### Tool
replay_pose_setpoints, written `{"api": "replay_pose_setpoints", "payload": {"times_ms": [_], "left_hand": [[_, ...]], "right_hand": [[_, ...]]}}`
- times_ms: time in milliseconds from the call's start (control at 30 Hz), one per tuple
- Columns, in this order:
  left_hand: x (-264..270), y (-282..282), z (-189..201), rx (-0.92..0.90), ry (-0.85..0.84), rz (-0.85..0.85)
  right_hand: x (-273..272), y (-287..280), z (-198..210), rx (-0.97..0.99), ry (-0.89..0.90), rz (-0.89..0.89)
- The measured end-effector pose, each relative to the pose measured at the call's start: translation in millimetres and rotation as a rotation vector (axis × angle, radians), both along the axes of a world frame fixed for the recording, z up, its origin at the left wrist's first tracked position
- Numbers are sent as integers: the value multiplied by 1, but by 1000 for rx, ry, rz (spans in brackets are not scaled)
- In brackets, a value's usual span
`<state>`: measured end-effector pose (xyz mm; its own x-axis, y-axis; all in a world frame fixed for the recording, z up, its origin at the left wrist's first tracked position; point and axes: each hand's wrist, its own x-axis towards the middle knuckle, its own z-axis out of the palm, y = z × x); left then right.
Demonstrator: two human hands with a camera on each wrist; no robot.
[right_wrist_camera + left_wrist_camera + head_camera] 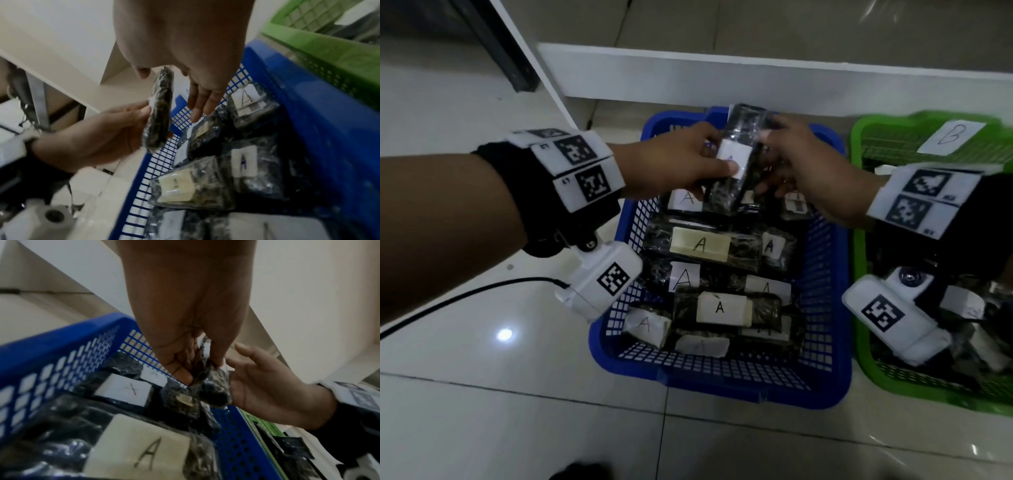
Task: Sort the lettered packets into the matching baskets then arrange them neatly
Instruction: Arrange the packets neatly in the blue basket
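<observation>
- The left hand has the grip here: thumb on the white label, fingers curled behind a dark packet, which is held up on end over the far side of the blue basket.
- The right hand is right beside it with straight, relaxed fingers. From the right wrist view there's a gap, so it looks like it's steadying or about to take over, not gripping.
- The packet's label seems to read A, though it's partly hidden. That would explain hovering it over blue.
- Below it sit the other A packets, lying every which way, so tidying probably comes next.
- The green basket, tagged with a B card, sits just right of it on the tiled floor.
</observation>
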<state>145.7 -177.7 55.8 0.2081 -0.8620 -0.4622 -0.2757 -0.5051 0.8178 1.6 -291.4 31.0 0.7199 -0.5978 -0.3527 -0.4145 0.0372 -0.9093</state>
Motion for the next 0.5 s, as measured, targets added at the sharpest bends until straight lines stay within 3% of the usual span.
{"api": "replay_pose_setpoints", "payload": {"times_ms": [100,200,300,367,500], "left_hand": [[-17,0,3,-15,-19,-133],[-13,6,0,12,-467,-439],[3,16,-12,172,-692,-702],[9,20,-19,207,-746,-754],[18,11,-13,193,-687,-669]], "right_hand": [[-8,0,5,61,-74,-74],[-21,-10,8,-164,-9,-59],[-38,-23,13,-327,65,-51],[-51,-31,13,-403,141,-9],[-69,-33,12,-418,231,93]]}}
